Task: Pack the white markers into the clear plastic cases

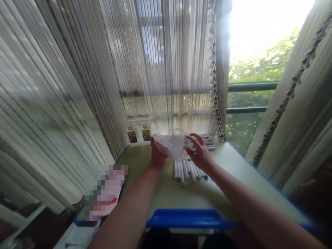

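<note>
My left hand [157,155] is closed around the left side of a clear, crinkled plastic case [175,145], lifted over the far half of the table. My right hand [199,150] is at the right edge of this plastic, its thumb and fingers apart; whether the fingertips touch it is unclear. Below the plastic, several white markers [188,170] lie side by side, pointing toward me. More markers [210,143] lie sideways in a group behind my right hand, partly hidden by it. The inside of the plastic is too blurred to make out.
The pale table [166,197] has a blue edge and a blue tray [186,218] at its front. A pixelated pink item [109,192] lies at the left. Two packages with dark labels [139,136] stand at the back, near the striped curtain [166,69].
</note>
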Demonstrator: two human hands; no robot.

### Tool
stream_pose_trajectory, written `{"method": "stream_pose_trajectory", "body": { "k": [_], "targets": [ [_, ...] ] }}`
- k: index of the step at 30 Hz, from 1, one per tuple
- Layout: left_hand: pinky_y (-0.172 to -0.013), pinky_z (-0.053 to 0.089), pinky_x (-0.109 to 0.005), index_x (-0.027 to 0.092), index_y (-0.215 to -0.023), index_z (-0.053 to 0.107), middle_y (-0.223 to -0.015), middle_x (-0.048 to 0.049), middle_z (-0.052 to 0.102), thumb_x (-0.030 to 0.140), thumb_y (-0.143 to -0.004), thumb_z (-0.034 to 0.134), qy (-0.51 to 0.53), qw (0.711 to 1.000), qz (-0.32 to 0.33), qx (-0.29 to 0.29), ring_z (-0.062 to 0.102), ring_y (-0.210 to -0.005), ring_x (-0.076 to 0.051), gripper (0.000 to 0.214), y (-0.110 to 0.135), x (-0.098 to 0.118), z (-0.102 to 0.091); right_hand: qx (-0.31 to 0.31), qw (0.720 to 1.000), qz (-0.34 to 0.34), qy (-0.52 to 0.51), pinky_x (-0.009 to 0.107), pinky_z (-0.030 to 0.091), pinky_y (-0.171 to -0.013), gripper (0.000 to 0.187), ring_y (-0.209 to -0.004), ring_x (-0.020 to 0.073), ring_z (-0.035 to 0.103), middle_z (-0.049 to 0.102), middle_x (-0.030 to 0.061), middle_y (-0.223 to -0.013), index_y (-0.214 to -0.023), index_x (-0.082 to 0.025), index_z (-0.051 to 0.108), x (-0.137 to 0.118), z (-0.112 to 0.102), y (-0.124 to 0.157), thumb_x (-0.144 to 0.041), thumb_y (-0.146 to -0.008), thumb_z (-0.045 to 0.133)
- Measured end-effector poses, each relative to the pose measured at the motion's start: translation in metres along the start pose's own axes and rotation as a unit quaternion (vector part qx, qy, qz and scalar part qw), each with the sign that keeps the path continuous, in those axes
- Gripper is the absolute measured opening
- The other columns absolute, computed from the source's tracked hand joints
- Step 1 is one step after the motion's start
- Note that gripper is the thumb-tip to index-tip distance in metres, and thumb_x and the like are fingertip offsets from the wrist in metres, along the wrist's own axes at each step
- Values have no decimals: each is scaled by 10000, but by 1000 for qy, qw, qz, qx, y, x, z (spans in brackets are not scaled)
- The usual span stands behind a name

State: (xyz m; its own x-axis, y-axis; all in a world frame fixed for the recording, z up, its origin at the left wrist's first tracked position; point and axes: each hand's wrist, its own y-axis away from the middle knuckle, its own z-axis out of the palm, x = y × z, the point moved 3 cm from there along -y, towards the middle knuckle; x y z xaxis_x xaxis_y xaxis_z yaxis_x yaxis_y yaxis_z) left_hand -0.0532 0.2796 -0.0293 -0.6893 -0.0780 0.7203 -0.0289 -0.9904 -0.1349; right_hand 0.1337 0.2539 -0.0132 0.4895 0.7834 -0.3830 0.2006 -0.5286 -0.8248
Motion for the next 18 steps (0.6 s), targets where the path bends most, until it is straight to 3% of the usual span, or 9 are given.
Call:
{"method": "stream_pose_trajectory", "body": {
  "k": [3, 7, 12, 15, 18],
  "targets": [
    [-731, 525, -397, 197, -835, 576, -817, -53, 647, 738, -800, 222, 30, 998, -47, 12, 640, -776, -214, 648, -2, 6, -4, 16, 990, 117, -72, 477, 475, -868, 431, -1021, 245, 539, 488, 121, -1212, -1241, -256, 501, 26, 0, 6, -376, -828, 523],
    [-760, 507, -474, 191, -646, 504, -809, -95, 643, 784, -729, 314, 53, 996, -68, 22, 631, -827, -274, 628, -4, 12, -11, 23, 932, 251, -260, 384, 525, -736, 493, -833, 181, 601, 546, 75, -1056, -1242, -243, 438, 35, 4, 11, -434, -800, 545],
    [-786, 480, -504, 185, -679, 542, -933, -129, 662, 754, -721, 367, 48, 996, -71, -14, 625, -895, -300, 596, -10, 15, -22, 40, 857, 321, -400, 328, 535, -692, 694, -754, 146, 619, 582, 32, -1000, -1299, -256, 334, 26, 5, 8, -365, -700, 667],
    [-775, 490, -460, 201, -672, 560, -887, -107, 680, 774, -718, 329, 23, 997, -70, -9, 635, -844, -275, 619, -15, 17, -29, 62, 815, 355, -453, 303, 529, -760, 648, -781, 130, 626, 636, 14, -937, -1311, -254, 342, 24, -1, 4, -296, -733, 631],
    [-737, 506, -436, 197, -699, 586, -882, -98, 687, 745, -728, 348, -9, 996, -85, -10, 645, -791, -257, 598, -18, 14, -32, 25, 786, 399, -471, 267, 540, -718, 558, -721, 112, 629, 660, 13, -886, -1293, -231, 389, 19, -3, 2, -270, -775, 594]
  ]
}}
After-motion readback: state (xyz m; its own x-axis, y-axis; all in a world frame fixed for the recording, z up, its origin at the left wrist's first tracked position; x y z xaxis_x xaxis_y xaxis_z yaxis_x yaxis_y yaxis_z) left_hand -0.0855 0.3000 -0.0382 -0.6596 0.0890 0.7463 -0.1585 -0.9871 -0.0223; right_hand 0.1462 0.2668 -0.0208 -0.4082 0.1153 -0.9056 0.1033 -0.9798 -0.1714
